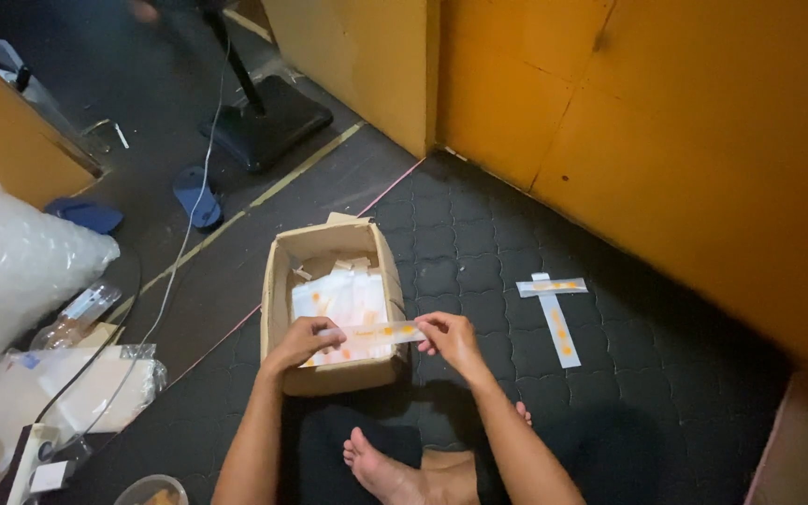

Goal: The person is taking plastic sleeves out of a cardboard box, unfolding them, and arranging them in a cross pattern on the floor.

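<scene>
Head view shows you holding a long clear packet (373,331) with orange dots, stretched level above the open cardboard box (332,309). Your left hand (303,340) pinches one end and your right hand (449,340) pinches the other, forearms angled inward. A light fingertip hold could let it sag or slip into the box. Two similar packets (554,304) lie crossed on the dark floor mat (479,252).
</scene>
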